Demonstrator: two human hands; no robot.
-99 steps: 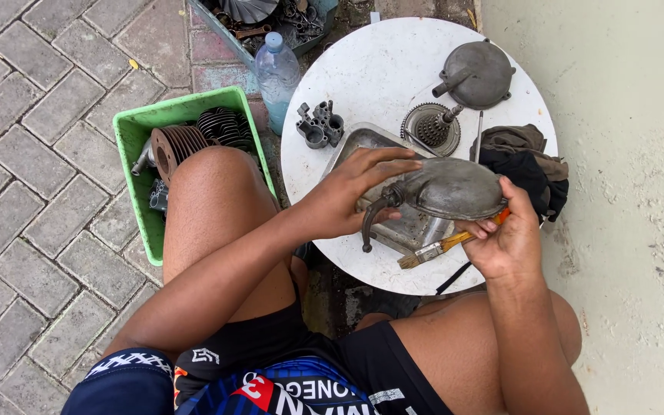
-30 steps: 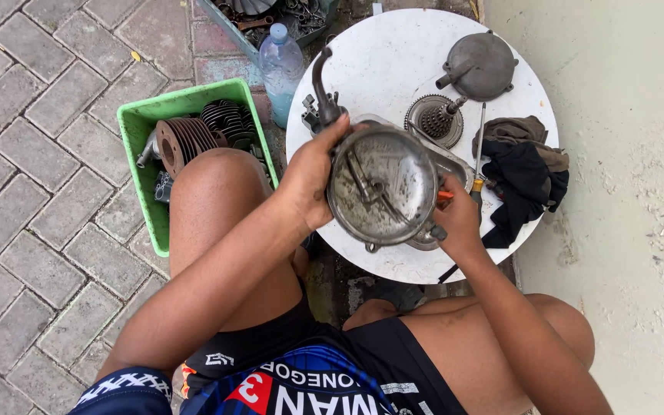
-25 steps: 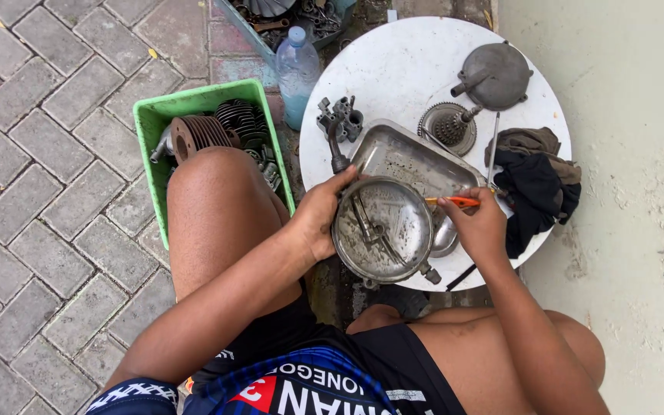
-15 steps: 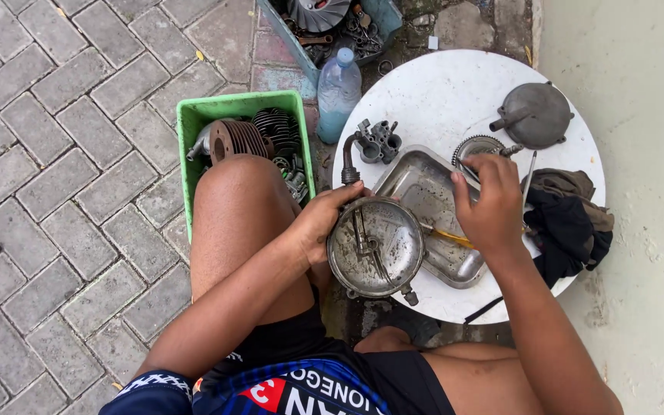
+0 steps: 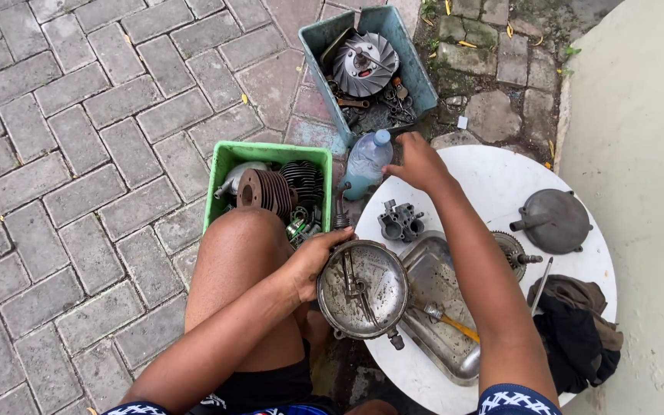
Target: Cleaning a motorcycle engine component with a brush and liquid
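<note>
Left hand (image 5: 310, 260) grips a round engine cover (image 5: 363, 289) by its rim, tilted off the near edge of the white table (image 5: 501, 180); right hand (image 5: 418, 163) is out at the plastic bottle (image 5: 366, 164).

Cleaning step, I'd judge: the cover's dirty inner face is turned up over the metal tray (image 5: 443, 280), where an orange-handled brush (image 5: 443, 318) lies idle. Right fingers are curled near the bottle's blue cap, contact unclear from this angle, so can't tell if it's gripping. Next move likely needs a firm grab on the bottle and a pour over the tray, cover held steady. Around: small carb-like casting (image 5: 400, 220) just beside the tray, a gear (image 5: 510, 250), grey domed cover (image 5: 556, 221), dark rag (image 5: 578, 330). Farther out: green bin (image 5: 228, 165) of finned cylinders beside the knee, teal bin (image 5: 324, 46) with a fan wheel. The casting sits close to the reach path.
</note>
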